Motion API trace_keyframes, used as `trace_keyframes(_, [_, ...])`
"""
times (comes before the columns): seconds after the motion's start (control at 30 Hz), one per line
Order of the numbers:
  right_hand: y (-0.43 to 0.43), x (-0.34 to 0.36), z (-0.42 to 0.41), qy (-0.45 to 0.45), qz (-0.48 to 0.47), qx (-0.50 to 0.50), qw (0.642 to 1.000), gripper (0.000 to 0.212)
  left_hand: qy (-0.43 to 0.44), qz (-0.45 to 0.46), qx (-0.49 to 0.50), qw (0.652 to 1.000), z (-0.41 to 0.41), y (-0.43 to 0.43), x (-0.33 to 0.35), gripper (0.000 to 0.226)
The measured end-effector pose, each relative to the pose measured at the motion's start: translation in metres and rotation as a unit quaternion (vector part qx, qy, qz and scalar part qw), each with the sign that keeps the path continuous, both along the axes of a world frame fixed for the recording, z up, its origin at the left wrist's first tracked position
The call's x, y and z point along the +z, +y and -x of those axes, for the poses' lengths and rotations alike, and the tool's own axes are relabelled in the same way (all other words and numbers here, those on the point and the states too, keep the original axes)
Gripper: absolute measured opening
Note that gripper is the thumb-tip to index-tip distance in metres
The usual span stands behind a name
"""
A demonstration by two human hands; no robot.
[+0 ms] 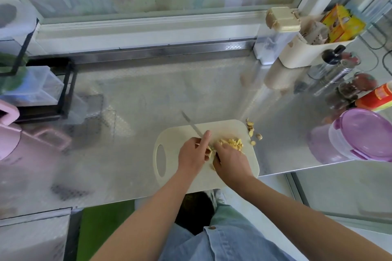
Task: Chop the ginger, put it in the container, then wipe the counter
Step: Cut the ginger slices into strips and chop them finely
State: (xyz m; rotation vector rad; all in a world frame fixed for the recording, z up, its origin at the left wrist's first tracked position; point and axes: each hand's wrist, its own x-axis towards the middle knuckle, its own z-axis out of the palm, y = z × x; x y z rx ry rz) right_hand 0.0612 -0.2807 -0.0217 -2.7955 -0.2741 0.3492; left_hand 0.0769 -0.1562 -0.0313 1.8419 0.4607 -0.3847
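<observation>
Head view, one frame.

- Ginger (231,143): a loose heap of pale yellow sticks and dice on the right half of the board (233,128), touching the knuckles of the right hand (231,161) on their far side.
- Right hand: fingers curled down and inward. A dark stub shows under them, which I take for the handle of the knife (193,126), so this hand grips it. The blade is thin, grey and blurred, and it runs away up-left past the board's far edge.
- Left hand (192,153): the index finger is straight and lies along the blade, and the other fingers are curled. A few yellow bits sit at their tips, between the two hands. I cannot tell whether they are pinched or only touched.
- Scraps (253,132): knobbly tan offcuts lie on the table (148,95) just off the board's right corner.
- Board: matte cream plastic with rounded corners and an oval grip hole at the left end. Its near edge overhangs the table edge.
- Table: embossed sheet steel, shiny, with smeared reflections.
- Surroundings: a tub (360,135) with a translucent purple lid on the right, jars and a red bottle behind it, a black wire rack (67,89) and a pink jug (12,135) on the left, and a frosted patterned window along the back.
</observation>
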Motion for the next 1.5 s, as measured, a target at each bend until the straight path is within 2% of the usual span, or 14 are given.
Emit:
trace_keyframes(0.07, [0.000,0.002,0.002,-0.009,0.023,0.050,0.998,0.028,0.002,-0.029,0.001,1.000,-0.005,-0.003,0.001,0.052])
trace_keyframes(0.17, [-0.010,0.004,0.004,0.010,-0.008,0.096,0.995,0.044,0.032,-0.101,0.028,0.994,-0.008,-0.001,0.001,0.028])
trace_keyframes(0.27, [-0.024,0.000,0.003,0.052,-0.152,0.021,0.987,0.063,0.042,-0.054,0.062,0.996,-0.008,0.006,-0.004,0.025])
trace_keyframes(0.37, [-0.027,-0.003,0.000,0.101,-0.250,0.034,0.962,0.056,0.066,-0.016,0.089,0.994,-0.009,0.006,-0.001,0.026])
trace_keyframes(0.47, [-0.024,-0.008,0.000,0.158,-0.212,0.075,0.962,0.052,0.059,0.016,0.125,0.990,-0.010,0.005,0.007,0.027])
trace_keyframes(0.63, [-0.033,-0.014,-0.004,0.132,-0.187,-0.016,0.973,0.070,0.052,-0.006,0.135,0.989,-0.008,0.012,0.010,0.022])
trace_keyframes(0.77, [-0.025,-0.006,0.001,0.136,-0.197,0.097,0.966,0.062,0.052,0.015,0.156,0.986,-0.009,0.015,0.008,0.015])
trace_keyframes(0.9, [-0.030,-0.015,-0.008,0.137,-0.166,-0.004,0.977,0.074,0.036,0.014,0.133,0.990,-0.009,0.016,0.010,0.027])
trace_keyframes(1.1, [-0.013,-0.006,-0.009,0.147,-0.191,0.143,0.960,0.063,0.021,-0.007,0.120,0.992,-0.010,0.013,0.014,0.033])
trace_keyframes(1.23, [-0.019,-0.017,-0.021,0.176,-0.198,0.008,0.964,0.064,0.006,-0.041,0.085,0.996,-0.008,0.015,0.016,0.037])
trace_keyframes(1.3, [-0.014,-0.010,-0.026,0.222,-0.303,-0.088,0.922,0.064,-0.012,-0.061,0.062,0.996,-0.007,0.016,0.013,0.037])
trace_keyframes(1.37, [-0.005,0.002,-0.032,0.285,-0.407,-0.182,0.848,0.066,-0.034,-0.080,0.039,0.995,-0.006,0.013,0.013,0.035])
trace_keyframes(1.43, [0.004,0.015,-0.037,0.334,-0.459,-0.249,0.785,0.068,-0.069,-0.097,0.017,0.993,-0.006,0.007,0.017,0.036])
trace_keyframes(1.5, [0.006,0.023,-0.040,0.378,-0.472,-0.270,0.750,0.072,-0.103,-0.119,-0.007,0.988,-0.006,0.002,0.023,0.038])
